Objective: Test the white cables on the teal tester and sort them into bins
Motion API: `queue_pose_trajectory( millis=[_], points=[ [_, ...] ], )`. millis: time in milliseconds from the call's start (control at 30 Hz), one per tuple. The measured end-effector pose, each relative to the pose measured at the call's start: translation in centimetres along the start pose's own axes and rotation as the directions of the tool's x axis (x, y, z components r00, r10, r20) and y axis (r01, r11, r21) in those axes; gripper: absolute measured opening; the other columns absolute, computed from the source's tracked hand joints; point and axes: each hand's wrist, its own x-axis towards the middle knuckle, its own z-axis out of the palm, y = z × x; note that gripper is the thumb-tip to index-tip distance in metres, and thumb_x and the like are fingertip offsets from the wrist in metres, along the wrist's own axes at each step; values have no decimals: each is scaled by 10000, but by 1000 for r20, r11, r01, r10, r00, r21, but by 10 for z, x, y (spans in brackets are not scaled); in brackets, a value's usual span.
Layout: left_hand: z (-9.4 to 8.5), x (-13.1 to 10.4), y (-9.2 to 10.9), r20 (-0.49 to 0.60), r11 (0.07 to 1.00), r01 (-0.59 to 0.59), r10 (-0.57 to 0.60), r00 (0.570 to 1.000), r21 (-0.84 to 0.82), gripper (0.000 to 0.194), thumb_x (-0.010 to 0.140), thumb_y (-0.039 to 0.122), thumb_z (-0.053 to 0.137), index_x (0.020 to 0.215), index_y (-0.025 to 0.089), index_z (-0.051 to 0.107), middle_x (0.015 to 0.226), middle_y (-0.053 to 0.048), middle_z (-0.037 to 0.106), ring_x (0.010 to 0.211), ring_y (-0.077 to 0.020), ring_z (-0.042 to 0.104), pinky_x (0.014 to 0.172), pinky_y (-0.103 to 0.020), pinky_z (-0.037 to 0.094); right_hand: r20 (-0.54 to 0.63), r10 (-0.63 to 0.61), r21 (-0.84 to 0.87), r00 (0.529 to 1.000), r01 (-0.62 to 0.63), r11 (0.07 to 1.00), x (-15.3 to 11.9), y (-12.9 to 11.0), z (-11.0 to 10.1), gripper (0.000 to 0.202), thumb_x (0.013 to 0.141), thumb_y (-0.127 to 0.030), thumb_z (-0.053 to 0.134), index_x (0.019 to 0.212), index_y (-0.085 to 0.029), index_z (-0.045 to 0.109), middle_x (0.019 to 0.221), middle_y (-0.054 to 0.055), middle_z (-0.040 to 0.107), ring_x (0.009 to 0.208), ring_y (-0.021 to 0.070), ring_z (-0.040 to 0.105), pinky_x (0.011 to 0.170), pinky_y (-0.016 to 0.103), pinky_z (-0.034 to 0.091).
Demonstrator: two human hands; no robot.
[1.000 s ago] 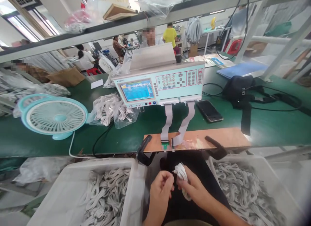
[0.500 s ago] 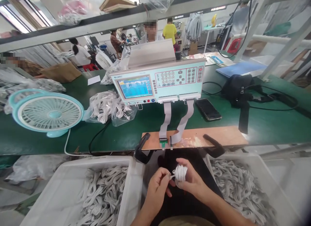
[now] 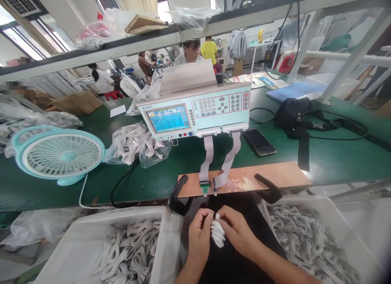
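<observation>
A coiled white cable (image 3: 218, 235) hangs between my hands, below the edge of the bench. My left hand (image 3: 199, 233) is closed in a pinch near one end of it; the tip there is mostly hidden by the fingers. With thumb and fingers, my right hand (image 3: 236, 229) grips the cable's other end, and a small white connector (image 3: 217, 216) sticks up beside the fingertips. Just above the hands, two small test sockets on a green board (image 3: 205, 189) and a flat ribbon cable (image 3: 227, 170) sit at the front of a wooden board (image 3: 275, 176).
Black clamps (image 3: 180, 194) hold the wooden board to the green bench. Behind it stands a tester (image 3: 195, 113) with a lit screen. White bins of coiled cables flank me, left bin (image 3: 166, 227) and right bin (image 3: 330, 210). A fan (image 3: 69, 155) and a phone (image 3: 259, 142) lie on the bench.
The coil has gone from the right palm to hanging between both hands. My right hand has shifted to its end, and the hands are closer together. The view has tilted up slightly.
</observation>
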Motion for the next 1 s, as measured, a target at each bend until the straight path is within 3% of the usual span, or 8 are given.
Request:
queue_pose_trajectory(
  millis=[133, 300, 433, 533, 700, 867, 933, 1000],
  points=[
    [5, 18, -7, -38, 1000, -2, 3, 999, 26, 224, 826, 382, 542, 817, 174, 623, 684, -2, 592, 653, -152, 534, 623, -234, 434, -161, 198, 234, 967, -158, 959, 18, 18, 7, 241, 835, -348, 539, 668, -188, 471, 603, -42, 442, 555, 116, 417, 513, 220, 358],
    [8, 28, -24, -53, 969, 131, -145, 988, -210, 286, 740, 423, 642, 845, 158, 661, 563, 32, 545, 500, -108, 483, 475, -197, 394, -187, 307, 323, 933, -237, 916, 31, 22, 9, 259, 753, -390, 608, 653, -156, 557, 576, -22, 522, 521, 119, 457, 471, 213, 370],
    [9, 29, -22, 23, 884, 253, -265, 964, -394, 308, 689, 392, 701, 877, 151, 668, 638, 15, 599, 493, -87, 475, 459, -193, 398, -214, 319, 334, 923, -238, 912, 32, 17, 9, 248, 722, -381, 635, 646, -148, 595, 567, -13, 546, 508, 122, 468, 461, 212, 375],
    [9, 29, -19, 71, 868, 290, -286, 955, -404, 314, 685, 380, 708, 886, 142, 671, 647, 8, 607, 493, -85, 474, 460, -198, 408, -245, 298, 322, 922, -213, 922, 32, 14, 9, 238, 722, -371, 646, 654, -145, 615, 580, -6, 564, 526, 127, 483, 481, 213, 385],
    [3, 33, -22, 105, 935, 222, -200, 974, -277, 289, 747, 400, 640, 864, 137, 666, 595, 21, 564, 495, -94, 476, 461, -199, 402, -255, 300, 336, 919, -207, 919, 32, 12, 9, 257, 709, -388, 667, 649, -141, 629, 577, -2, 574, 526, 128, 487, 488, 217, 385],
    [-12, 41, -17, 293, 996, 76, -58, 954, -51, 308, 828, 410, 517, 727, 142, 631, 584, 18, 534, 483, -103, 474, 460, -202, 376, -224, 403, 479, 887, -260, 838, 36, 8, 13, 331, 632, -449, 732, 600, -140, 616, 531, -3, 569, 482, 122, 472, 471, 222, 371],
    [-14, 43, -14, 267, 1000, 10, -4, 964, -23, 298, 838, 384, 501, 696, 149, 619, 659, 1, 561, 562, -118, 502, 518, -205, 393, -225, 449, 528, 864, -279, 802, 38, 4, 14, 352, 594, -463, 756, 586, -139, 619, 520, -5, 564, 469, 115, 456, 461, 218, 357],
    [-13, 43, -13, 161, 1000, -25, 27, 987, -12, 304, 838, 370, 497, 650, 154, 598, 695, -5, 571, 635, -131, 508, 585, -210, 399, -226, 476, 559, 850, -287, 778, 38, 1, 15, 367, 578, -474, 766, 586, -135, 627, 522, -3, 570, 472, 111, 447, 466, 216, 354]
  ],
)
